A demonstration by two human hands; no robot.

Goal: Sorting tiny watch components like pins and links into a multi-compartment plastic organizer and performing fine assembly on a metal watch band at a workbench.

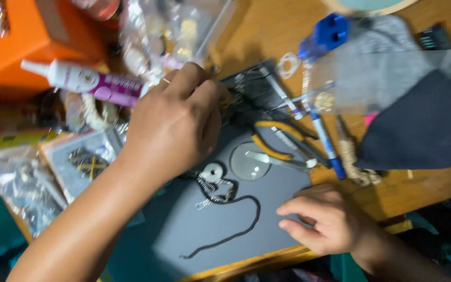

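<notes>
Left hand (pixel 176 122) stretched forward over the flat grey work mat (pixel 267 209), fingers curled down at the mat's far edge beside a black compartment tray (pixel 254 89); whatever sits under the fingertips hidden, so grip impossible to tell. Right hand (pixel 324 219) resting on the mat's near right corner, fingers loosely bent and holding nothing. Between the 2 hands, lying on the mat: a thin black cord (pixel 236 224) curving from a small silver clasp and round white disc (pixel 213 171). Just right of the disc, a clear round lens (pixel 249 162) and yellow-handled pliers (pixel 277 141). Behind the left hand, a white-and-purple glue tube (pixel 92 82), blurred. Blue pen (pixel 325 143) on the wooden table (pixel 434 188).
</notes>
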